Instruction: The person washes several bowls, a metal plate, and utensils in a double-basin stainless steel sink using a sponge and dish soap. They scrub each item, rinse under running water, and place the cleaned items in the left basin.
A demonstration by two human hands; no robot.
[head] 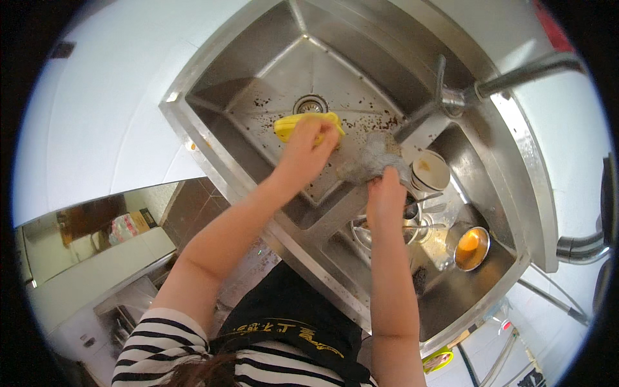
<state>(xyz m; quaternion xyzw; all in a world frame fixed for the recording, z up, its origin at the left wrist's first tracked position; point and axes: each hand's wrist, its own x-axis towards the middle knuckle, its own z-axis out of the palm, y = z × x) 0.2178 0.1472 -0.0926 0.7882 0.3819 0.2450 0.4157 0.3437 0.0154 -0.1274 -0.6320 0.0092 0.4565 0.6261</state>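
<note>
My left hand (309, 147) is over the left basin, its fingers closed on a yellow plastic object (286, 126). The hand covers much of that object, so its exact kind is unclear. Just in front of it is the drain strainer (311, 105). My right hand (387, 193) grips a grey, wet-looking cloth (379, 157) above the divider between the two basins. Right beside the cloth, a stack of white bowls (430, 171) leans in the right basin; the top one has a brownish stain.
The steel double sink (329, 213) has dark food bits scattered in its left basin. A faucet (454, 101) stands at the back by the divider. In the right basin lie a small metal bowl of orange liquid (471, 249), a metal pan (360, 232) and utensils (435, 226).
</note>
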